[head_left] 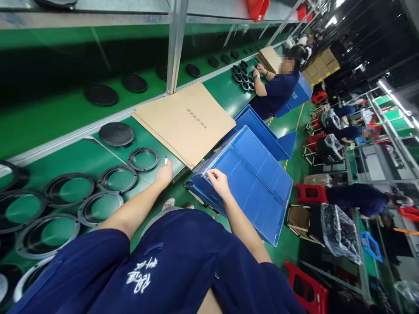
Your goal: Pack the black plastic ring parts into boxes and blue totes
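My left hand point(164, 173) is closed around a small white object with a dark tip point(166, 160), just over the edge of the green worktop. My right hand point(218, 181) has its thumb and fingers pinched together at the near corner of a large blue box point(255, 174); whatever is between the fingertips is too small to name. Flat brown cardboard sheets point(190, 122) with printed characters lie on the worktop beyond my hands. A black ring point(143, 150) lies left of my left hand, with several more black rings point(69, 188) further left.
A black disc point(116, 134) lies behind the rings, and more discs point(101, 95) rest on the green conveyor. A metal post point(176, 48) stands behind the cardboard. Further along, a person point(276, 89) works beside another blue box point(268, 131). Red stools point(310, 193) stand at the right.
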A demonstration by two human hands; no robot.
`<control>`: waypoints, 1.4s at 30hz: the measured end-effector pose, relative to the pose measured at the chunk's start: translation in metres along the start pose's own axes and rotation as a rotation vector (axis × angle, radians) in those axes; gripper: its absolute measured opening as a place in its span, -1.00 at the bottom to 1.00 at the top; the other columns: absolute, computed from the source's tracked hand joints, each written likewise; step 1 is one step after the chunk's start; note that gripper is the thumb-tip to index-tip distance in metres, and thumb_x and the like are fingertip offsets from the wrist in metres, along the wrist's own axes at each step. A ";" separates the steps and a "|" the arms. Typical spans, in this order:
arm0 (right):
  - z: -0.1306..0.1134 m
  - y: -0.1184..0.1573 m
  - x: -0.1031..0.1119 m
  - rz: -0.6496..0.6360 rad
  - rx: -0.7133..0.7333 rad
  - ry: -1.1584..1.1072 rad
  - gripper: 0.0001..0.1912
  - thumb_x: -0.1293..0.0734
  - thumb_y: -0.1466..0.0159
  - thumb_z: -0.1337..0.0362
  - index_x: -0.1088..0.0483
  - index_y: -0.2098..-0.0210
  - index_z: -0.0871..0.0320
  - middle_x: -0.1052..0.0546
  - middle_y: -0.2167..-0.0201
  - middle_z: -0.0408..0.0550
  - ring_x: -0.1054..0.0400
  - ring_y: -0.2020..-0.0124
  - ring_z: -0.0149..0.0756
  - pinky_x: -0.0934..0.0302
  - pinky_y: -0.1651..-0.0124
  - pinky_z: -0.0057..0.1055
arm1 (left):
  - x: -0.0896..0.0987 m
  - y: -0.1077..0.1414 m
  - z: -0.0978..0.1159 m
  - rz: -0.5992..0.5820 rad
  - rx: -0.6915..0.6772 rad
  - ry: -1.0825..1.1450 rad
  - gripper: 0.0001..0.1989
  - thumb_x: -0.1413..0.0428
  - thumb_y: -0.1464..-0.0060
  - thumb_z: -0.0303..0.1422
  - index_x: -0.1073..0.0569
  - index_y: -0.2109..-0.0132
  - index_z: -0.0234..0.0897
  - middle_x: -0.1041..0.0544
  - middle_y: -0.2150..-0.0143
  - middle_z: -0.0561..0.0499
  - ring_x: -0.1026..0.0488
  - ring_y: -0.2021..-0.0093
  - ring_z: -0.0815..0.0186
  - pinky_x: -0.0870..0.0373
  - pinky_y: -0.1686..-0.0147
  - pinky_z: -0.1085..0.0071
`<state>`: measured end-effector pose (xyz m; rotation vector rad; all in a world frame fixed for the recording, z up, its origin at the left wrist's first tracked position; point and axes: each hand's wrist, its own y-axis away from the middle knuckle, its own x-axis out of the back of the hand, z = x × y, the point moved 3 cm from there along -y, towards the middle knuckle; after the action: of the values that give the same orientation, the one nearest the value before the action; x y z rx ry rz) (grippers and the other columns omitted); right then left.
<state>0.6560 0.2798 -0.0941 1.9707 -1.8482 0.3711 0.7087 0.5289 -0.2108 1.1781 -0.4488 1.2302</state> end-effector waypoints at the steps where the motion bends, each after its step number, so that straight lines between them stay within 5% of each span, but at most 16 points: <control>1: 0.000 -0.001 -0.001 0.006 -0.005 -0.003 -0.56 -0.28 -0.31 -0.13 -0.49 0.30 0.14 -0.57 0.37 -0.09 -0.42 0.36 -0.30 -0.32 0.18 -0.36 | 0.001 -0.001 -0.002 0.007 0.006 0.025 -0.63 -0.02 -0.15 -0.55 -0.35 -0.12 -0.41 -0.57 0.14 -0.36 -0.60 0.10 -0.03 -0.51 0.10 0.15; 7: -0.010 -0.009 -0.010 0.015 -0.018 -0.077 -0.47 -0.29 -0.29 -0.23 -0.51 0.21 0.13 -0.60 0.26 -0.03 -0.49 0.26 -0.24 -0.40 0.08 -0.31 | 0.022 0.027 0.011 0.176 -0.104 0.403 -0.73 0.01 -0.25 -0.40 -0.26 -0.08 -0.27 -0.56 0.24 -0.10 -0.57 0.24 0.18 -0.51 0.17 0.30; 11: -0.023 -0.024 -0.022 0.031 -0.047 -0.248 -0.37 -0.29 -0.29 -0.29 -0.50 -0.04 0.09 -0.59 -0.01 0.01 -0.49 -0.01 -0.19 -0.39 -0.14 -0.22 | 0.038 0.073 0.069 0.032 -0.506 0.801 -0.78 0.01 -0.29 -0.24 -0.25 -0.02 -0.18 -0.56 0.19 -0.02 -0.57 0.25 0.28 -0.49 0.24 0.42; 14: -0.030 -0.041 -0.018 0.034 -0.115 -0.482 -0.38 -0.30 -0.29 -0.30 -0.54 0.07 0.14 -0.62 0.04 0.05 -0.51 0.00 -0.15 -0.42 -0.14 -0.15 | 0.045 0.092 0.120 -0.093 -0.745 0.837 -0.82 -0.03 -0.28 -0.22 -0.31 0.05 -0.18 -0.54 0.30 0.04 -0.54 0.33 0.29 -0.46 0.26 0.40; 16: -0.029 -0.049 0.005 0.147 -0.124 -0.609 -0.42 -0.30 -0.31 -0.26 -0.54 0.24 0.17 -0.63 0.11 0.08 -0.53 0.08 -0.15 -0.46 -0.07 -0.13 | 0.046 0.086 0.149 -0.055 -0.755 0.812 -0.82 -0.02 -0.30 -0.22 -0.34 0.05 -0.19 -0.55 0.31 0.02 -0.54 0.31 0.26 -0.47 0.21 0.34; 19: -0.011 -0.047 0.063 0.425 -0.159 -0.702 -0.49 -0.27 -0.39 -0.16 -0.48 0.35 0.18 -0.64 0.21 0.08 -0.54 0.18 -0.21 -0.51 0.02 -0.18 | 0.045 0.057 0.191 0.074 -0.692 0.663 -0.78 0.01 -0.32 -0.33 -0.43 -0.02 -0.25 -0.59 0.08 -0.13 -0.53 0.02 0.14 -0.44 -0.07 0.20; 23: 0.039 -0.010 0.134 0.641 -0.318 -0.646 -0.52 -0.29 -0.39 -0.13 -0.45 0.36 0.18 -0.61 0.34 0.05 -0.53 0.33 -0.30 -0.50 0.18 -0.35 | 0.037 0.016 0.246 0.071 -0.624 0.419 -0.70 -0.04 -0.19 -0.50 -0.51 -0.04 -0.34 -0.52 -0.12 -0.27 -0.39 -0.21 0.00 -0.30 -0.26 0.09; 26: 0.078 0.027 0.158 0.687 -0.376 -0.451 -0.43 -0.25 -0.35 -0.24 -0.41 0.38 0.17 -0.58 0.41 0.06 -0.52 0.40 -0.29 -0.48 0.28 -0.37 | 0.028 -0.003 0.271 0.065 -0.514 0.377 -0.72 -0.14 -0.05 -0.53 -0.53 0.05 -0.39 -0.52 -0.07 -0.38 -0.38 -0.21 -0.14 -0.31 -0.21 -0.01; 31: 0.114 0.051 0.164 0.692 -0.410 -0.201 -0.36 -0.08 -0.40 -0.25 -0.42 0.29 0.20 -0.59 0.27 0.14 -0.51 0.31 -0.25 -0.44 0.33 -0.37 | 0.014 -0.024 0.278 0.079 -0.331 0.364 -0.71 -0.26 0.09 -0.45 -0.51 0.14 -0.34 -0.54 -0.01 -0.39 -0.42 -0.15 -0.23 -0.34 -0.12 -0.08; 34: 0.110 0.027 0.169 0.606 -0.391 0.032 -0.51 -0.09 -0.47 -0.05 -0.47 0.10 0.18 -0.57 0.00 0.13 -0.45 -0.01 -0.20 -0.40 0.05 -0.32 | 0.009 -0.030 0.273 0.099 -0.270 0.392 -0.79 -0.24 0.06 -0.40 -0.49 0.20 -0.28 -0.57 0.06 -0.29 -0.47 -0.09 -0.17 -0.39 -0.04 -0.04; 37: 0.101 -0.006 0.177 0.482 -0.394 0.283 -0.68 -0.19 -0.48 0.12 -0.49 0.04 0.15 -0.52 -0.09 0.10 -0.28 -0.22 -0.13 -0.15 -0.28 -0.15 | 0.005 -0.029 0.266 0.143 -0.252 0.453 -0.81 -0.19 0.02 -0.40 -0.47 0.19 -0.25 -0.57 0.12 -0.18 -0.50 0.00 0.00 -0.44 0.02 0.09; 42: 0.093 -0.039 0.190 0.327 -0.455 0.473 -0.63 -0.14 -0.52 0.11 -0.48 0.00 0.18 -0.52 -0.08 0.17 -0.30 -0.19 -0.04 -0.08 -0.28 -0.09 | 0.001 -0.018 0.254 0.218 -0.298 0.594 -0.75 -0.14 -0.09 -0.36 -0.46 0.07 -0.32 -0.55 0.11 -0.11 -0.50 0.13 0.25 -0.47 0.06 0.34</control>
<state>0.7027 0.0703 -0.0927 1.1646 -1.7419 0.4225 0.8029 0.3110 -0.1186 0.4813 -0.2993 1.5657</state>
